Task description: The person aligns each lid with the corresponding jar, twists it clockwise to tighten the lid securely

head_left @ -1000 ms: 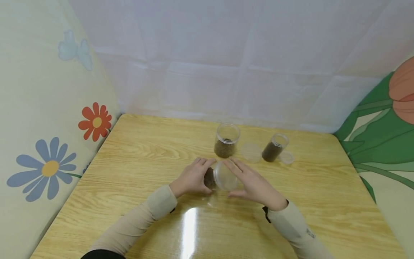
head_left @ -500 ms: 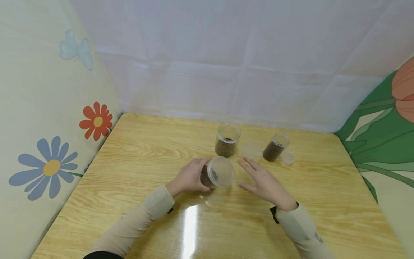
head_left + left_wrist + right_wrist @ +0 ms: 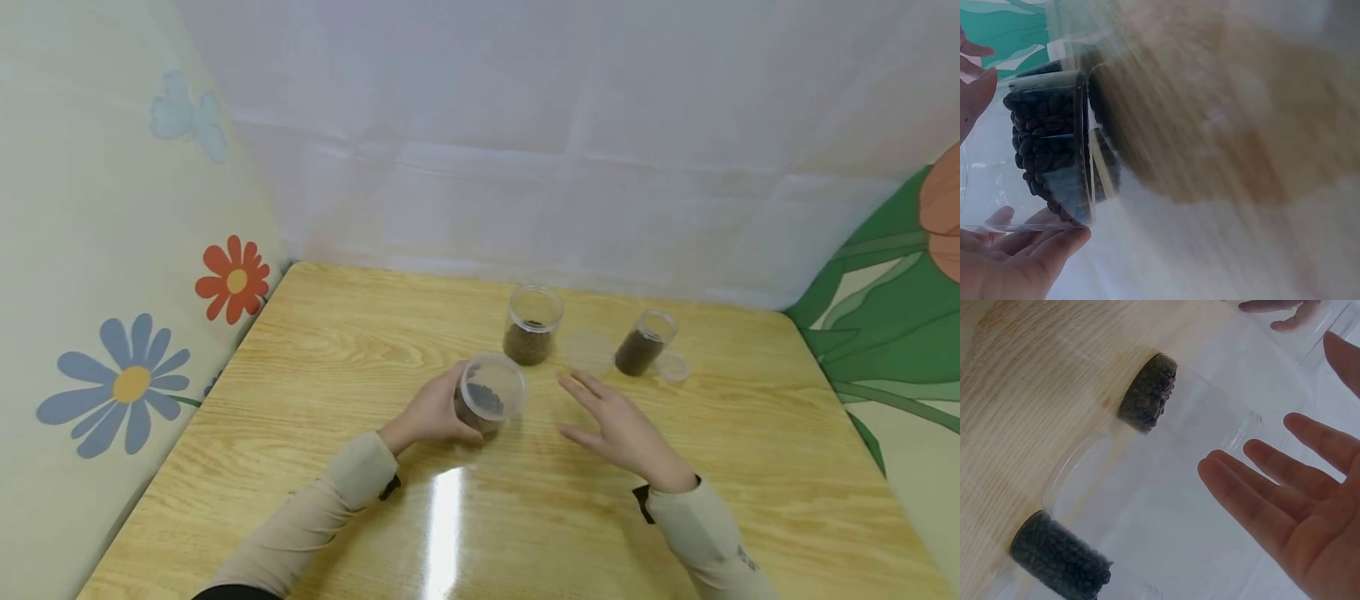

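In the head view my left hand (image 3: 435, 408) grips a clear jar (image 3: 489, 396) from its left side. Thumb and fingers lie along opposite sides of the jar. Dark beans (image 3: 1047, 144) fill its lower part, seen through the wall in the left wrist view, and its base is close over the table. To the right my right hand (image 3: 622, 433) is held apart from the jar, fingers spread and loosely straight, with nothing in them. Its palm and fingers (image 3: 1247, 500) show in the right wrist view.
Behind the hands stand a wide clear jar (image 3: 531, 342) and a narrower jar (image 3: 641, 350), each partly filled with dark grains or beans. A round clear lid (image 3: 588, 354) lies between them, a smaller lid (image 3: 672, 366) at the narrow jar's right. All share a wood-patterned table (image 3: 360, 333).
My right hand has drawn away to the right from the jar's top. My left hand has shifted slightly left with the jar, which has gone from tipped rightward to nearly upright.
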Demonstrator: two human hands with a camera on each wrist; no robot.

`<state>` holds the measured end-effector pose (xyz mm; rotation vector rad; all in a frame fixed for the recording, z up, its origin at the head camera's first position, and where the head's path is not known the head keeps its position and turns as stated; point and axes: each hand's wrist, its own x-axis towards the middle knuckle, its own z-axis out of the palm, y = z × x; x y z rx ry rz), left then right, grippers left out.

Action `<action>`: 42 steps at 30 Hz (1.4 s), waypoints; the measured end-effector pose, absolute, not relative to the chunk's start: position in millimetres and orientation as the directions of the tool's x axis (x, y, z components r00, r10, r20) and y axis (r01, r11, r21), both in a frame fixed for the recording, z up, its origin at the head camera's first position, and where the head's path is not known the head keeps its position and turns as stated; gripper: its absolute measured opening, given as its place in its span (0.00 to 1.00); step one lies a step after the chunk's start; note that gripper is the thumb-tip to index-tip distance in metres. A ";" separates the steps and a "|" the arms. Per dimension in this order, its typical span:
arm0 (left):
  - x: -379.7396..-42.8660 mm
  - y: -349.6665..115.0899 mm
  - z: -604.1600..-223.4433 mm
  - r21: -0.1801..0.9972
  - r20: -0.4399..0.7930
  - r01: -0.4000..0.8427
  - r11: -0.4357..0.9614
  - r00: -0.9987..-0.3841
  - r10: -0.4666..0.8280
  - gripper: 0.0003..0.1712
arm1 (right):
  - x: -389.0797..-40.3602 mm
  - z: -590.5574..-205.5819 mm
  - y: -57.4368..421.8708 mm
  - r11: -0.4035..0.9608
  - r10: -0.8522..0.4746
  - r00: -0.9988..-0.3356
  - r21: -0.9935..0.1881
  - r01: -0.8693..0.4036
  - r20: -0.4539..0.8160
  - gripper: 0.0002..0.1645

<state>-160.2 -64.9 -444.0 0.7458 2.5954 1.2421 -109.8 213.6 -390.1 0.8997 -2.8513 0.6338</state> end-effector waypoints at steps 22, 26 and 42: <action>-159.8 -64.3 -452.2 0.883 0.049 0.217 0.417 -0.925 0.377 0.65 | -106.2 -393.4 218.7 0.766 -0.503 -0.845 -0.357 -0.534 0.182 0.37; -160.2 -65.0 -452.4 0.888 0.048 0.207 0.411 -0.930 0.364 0.64 | -105.8 -393.5 218.4 0.765 -0.502 -0.846 -0.362 -0.532 0.181 0.37; -167.4 -72.9 -457.5 0.913 0.040 0.159 0.377 -0.951 0.307 0.63 | -105.0 -392.7 220.0 0.758 -0.509 -0.844 -0.376 -0.533 0.169 0.36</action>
